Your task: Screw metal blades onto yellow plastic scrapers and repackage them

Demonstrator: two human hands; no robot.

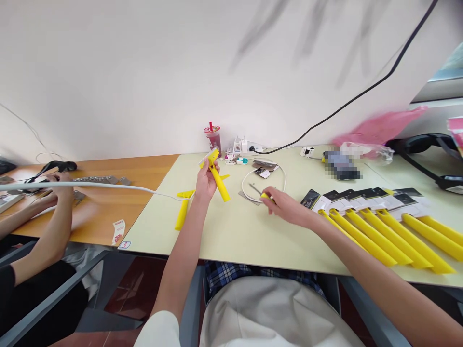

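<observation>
In the head view, my left hand (205, 182) is closed around a yellow T-shaped scraper (221, 187), lifted above the table with its wide head up and handle slanting down to the right. My right hand (279, 206) grips a screwdriver (256, 189) with a yellow handle, its metal shaft pointing left toward the scraper but apart from it. Another yellow T-shaped piece (182, 214) lies on the table to the left of my left forearm. Below the screwdriver tip is a flat grey piece (249, 197), partly ringed by a white cable (284, 182).
Several yellow handles (388, 236) with black-and-white cards lie in a row at right. At the back stand a drink cup (214, 137) and a power strip (256, 147) with a black cord. A co-worker's arms (60, 217) rest at the brown desk (144, 178) on the left.
</observation>
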